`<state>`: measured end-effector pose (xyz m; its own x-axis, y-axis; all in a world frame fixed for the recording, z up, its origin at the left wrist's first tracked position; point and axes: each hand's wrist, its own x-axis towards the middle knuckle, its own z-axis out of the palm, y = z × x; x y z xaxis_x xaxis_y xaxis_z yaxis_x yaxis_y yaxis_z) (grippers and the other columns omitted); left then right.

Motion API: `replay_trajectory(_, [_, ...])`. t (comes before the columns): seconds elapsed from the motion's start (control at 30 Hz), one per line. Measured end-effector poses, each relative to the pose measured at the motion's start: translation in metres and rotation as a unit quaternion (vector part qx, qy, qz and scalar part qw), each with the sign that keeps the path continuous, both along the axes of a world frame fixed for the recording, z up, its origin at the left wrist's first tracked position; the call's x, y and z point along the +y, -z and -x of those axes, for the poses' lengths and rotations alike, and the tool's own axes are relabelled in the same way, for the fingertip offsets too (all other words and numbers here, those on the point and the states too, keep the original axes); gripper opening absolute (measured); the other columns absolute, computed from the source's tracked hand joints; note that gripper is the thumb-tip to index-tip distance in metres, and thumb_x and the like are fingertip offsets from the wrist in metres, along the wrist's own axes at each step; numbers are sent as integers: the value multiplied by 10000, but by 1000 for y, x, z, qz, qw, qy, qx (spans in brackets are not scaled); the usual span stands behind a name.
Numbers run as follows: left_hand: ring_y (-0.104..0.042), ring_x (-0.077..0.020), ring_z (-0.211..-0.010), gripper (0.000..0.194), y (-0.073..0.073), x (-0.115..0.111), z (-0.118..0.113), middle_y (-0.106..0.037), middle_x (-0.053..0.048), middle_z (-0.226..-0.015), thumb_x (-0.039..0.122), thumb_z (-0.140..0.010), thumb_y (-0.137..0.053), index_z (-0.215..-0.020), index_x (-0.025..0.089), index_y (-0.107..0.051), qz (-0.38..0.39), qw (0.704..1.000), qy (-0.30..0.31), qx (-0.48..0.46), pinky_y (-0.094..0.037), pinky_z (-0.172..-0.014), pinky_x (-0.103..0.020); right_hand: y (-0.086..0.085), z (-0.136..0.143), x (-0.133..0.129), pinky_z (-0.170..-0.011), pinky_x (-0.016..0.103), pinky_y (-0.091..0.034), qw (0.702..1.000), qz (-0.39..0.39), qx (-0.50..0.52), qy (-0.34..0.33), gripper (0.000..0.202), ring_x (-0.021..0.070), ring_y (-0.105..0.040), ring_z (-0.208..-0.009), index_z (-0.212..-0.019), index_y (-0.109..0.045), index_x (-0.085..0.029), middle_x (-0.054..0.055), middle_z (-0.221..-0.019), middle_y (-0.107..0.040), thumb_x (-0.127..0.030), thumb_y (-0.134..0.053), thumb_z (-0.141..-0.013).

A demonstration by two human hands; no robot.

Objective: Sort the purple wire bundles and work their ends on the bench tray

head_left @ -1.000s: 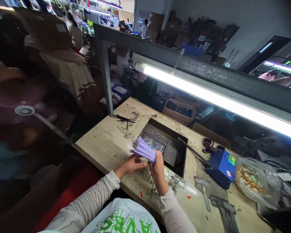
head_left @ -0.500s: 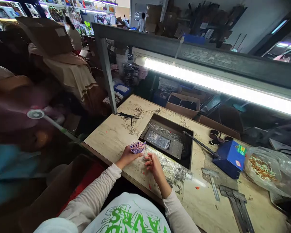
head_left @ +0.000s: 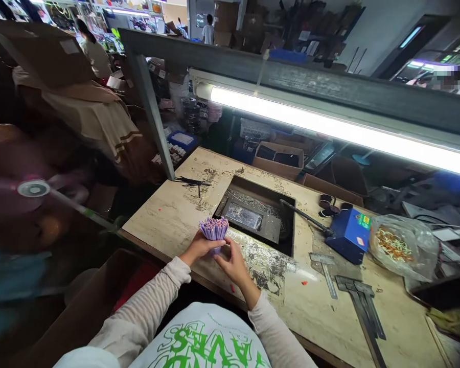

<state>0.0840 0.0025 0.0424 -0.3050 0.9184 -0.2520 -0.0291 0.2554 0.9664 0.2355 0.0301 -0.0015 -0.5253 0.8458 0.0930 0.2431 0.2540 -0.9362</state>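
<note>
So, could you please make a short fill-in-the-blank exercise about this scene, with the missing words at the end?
1. The strands in the left hand are coloured ____.
2. In the picture, the clear plastic bag lies to the ____ of the blue box.
3. The lettering on the white shirt is coloured ____.
4. The loose strips near the grey post are coloured ____.
Missing words: purple; right; green; black.

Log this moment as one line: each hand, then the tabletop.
left hand: holds purple wires | right hand: by their lower part, contact unclear | on table: blue box, black strips
</note>
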Motion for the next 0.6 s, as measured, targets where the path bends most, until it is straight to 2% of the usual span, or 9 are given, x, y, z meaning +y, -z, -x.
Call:
replay_trajectory(0.13, [-680, -272, -929, 425, -15, -1, -33, -737, -115, -970, 349, -592, -789, -933, 113, -697, -14, 998, -49, -20, -520, -880, -390, -8, 13, -7, -890, 392, -474, 996, 52, 73, -9, 497, 255, -592, -986, -1137, -569, -153, 106, -1085, -648, -297, -667, -671])
replay_trajectory(0.2, [-684, -273, -903, 432, -27, -3, -38, -744, -102, -932, 356, -556, -815, -906, 126, -707, -14, 999, -37, -22, -529, -860, -388, -15, 12, -7, -869, 366, -481, 992, 67, 104, -16, 478, 237, -593, -952, -1126, -575, -164, 85, -1053, -654, -245, -635, -659])
replay_trajectory(0.3, [-657, -272, -991, 430, -46, -8, -34, -734, -97, -995, 363, -593, -799, -955, 147, -710, -57, 996, 70, -21, -499, -925, -393, -25, 2, -4, -784, 326, -497, 989, 89, 114, -41, 481, 203, -583, -841, -1067, -595, -175, 43, -952, -656, -157, -577, -586])
replay_trajectory(0.4, [-639, -254, -1016, 364, -60, -11, -30, -723, -93, -1015, 356, -672, -750, -969, 148, -712, -106, 981, 164, -14, -463, -973, -387, -31, -9, -2, -684, 287, -494, 982, 131, 122, -65, 436, 171, -554, -731, -965, -614, -176, 15, -855, -645, -146, -549, -534])
replay_trajectory(0.47, [-653, -245, -946, 278, -63, -12, -31, -730, -79, -884, 358, -690, -736, -857, 136, -721, -92, 981, 170, -8, -488, -925, -374, -33, -13, -4, -645, 269, -484, 974, 160, 135, -81, 397, 154, -535, -687, -918, -615, -173, 6, -815, -635, -159, -553, -526])
replay_trajectory(0.53, [-660, -237, -877, 248, -61, -14, -36, -714, -59, -768, 368, -684, -739, -755, 133, -706, -69, 986, 150, -13, -516, -854, -358, -36, -14, -6, -599, 252, -470, 965, 193, 146, -97, 357, 134, -513, -634, -882, -611, -167, -2, -764, -617, -174, -557, -529])
replay_trajectory(0.6, [-659, -223, -826, 255, -58, -15, -42, -709, -49, -754, 371, -667, -751, -744, 134, -698, -56, 991, 123, -21, -529, -805, -344, -40, -15, -8, -553, 239, -454, 959, 220, 146, -101, 309, 122, -495, -595, -844, -602, -166, -11, -713, -597, -192, -575, -537])
